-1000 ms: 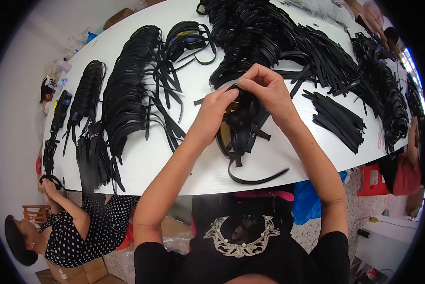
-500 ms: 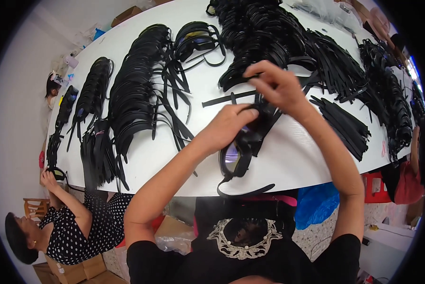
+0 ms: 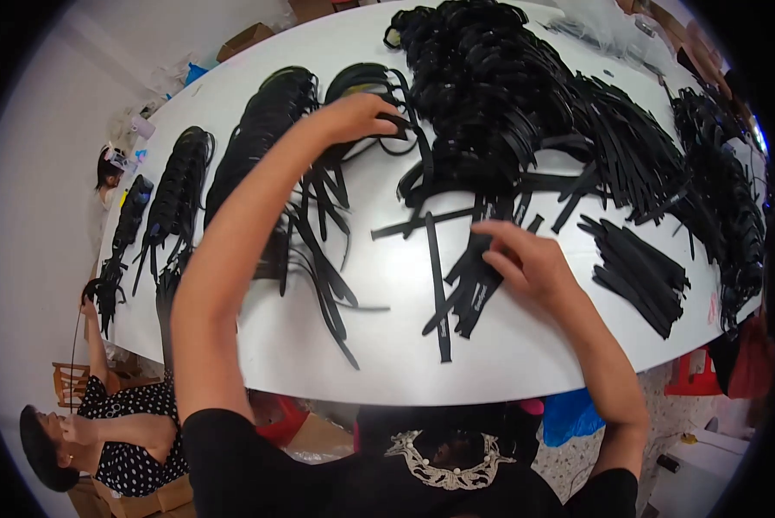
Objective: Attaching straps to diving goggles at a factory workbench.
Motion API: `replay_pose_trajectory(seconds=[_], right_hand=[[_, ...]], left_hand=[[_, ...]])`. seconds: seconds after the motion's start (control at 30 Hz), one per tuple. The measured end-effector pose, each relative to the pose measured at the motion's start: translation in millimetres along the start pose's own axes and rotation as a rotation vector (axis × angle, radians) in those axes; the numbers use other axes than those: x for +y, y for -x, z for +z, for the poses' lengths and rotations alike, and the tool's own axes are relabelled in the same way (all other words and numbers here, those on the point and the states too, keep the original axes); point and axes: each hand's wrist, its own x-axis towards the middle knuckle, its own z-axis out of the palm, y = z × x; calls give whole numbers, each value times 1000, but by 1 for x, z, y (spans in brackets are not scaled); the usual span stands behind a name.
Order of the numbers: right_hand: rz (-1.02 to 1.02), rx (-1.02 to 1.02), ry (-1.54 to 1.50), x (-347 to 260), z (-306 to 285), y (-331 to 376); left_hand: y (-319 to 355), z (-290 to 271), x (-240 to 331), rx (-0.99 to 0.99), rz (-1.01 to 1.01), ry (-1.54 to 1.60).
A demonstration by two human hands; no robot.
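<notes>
My left hand [image 3: 366, 119] reaches out to the short stack of black ski goggles [image 3: 366, 86] at the back centre. Its fingers are closed on a pair of goggles [image 3: 396, 127], partly hidden by the hand. Nearer to me, my right hand [image 3: 532, 259] hovers over a loose bundle of flat black straps [image 3: 474, 289], thumb and forefinger apart, holding nothing I can see. One strap [image 3: 438, 285] lies a little left of the bundle, pointing toward me. Beyond the straps rises a large heap of black goggles [image 3: 482, 104].
On the white table [image 3: 387, 363], a long row of nested goggles [image 3: 262, 138] trails its straps at left. More straps [image 3: 638, 276] lie fanned out at right. A person in a dotted dress [image 3: 133, 423] sits at the left edge. A blue plastic bag [image 3: 569, 419] hangs below the table edge.
My left hand has carried the goggles from the near middle up to the small stack. My right hand has come down and nearer, over the straps. The view has shifted slightly.
</notes>
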Motion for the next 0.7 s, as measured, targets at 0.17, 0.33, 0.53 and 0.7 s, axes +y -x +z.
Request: replay_pose_trajectory(seconds=[0.17, 0.33, 0.53, 0.7], right_hand=[[-124, -43, 61, 1, -11, 2], [-373, 25, 176, -25, -24, -48], [-480, -187, 381, -21, 27, -163], [-341, -438, 592, 5, 80, -231]], left_hand=[[-15, 26, -6, 98, -259, -101], [36, 25, -7, 472, -145, -229], [77, 13, -37, 191, -618, -393], [67, 1, -63, 167, -587, -466]])
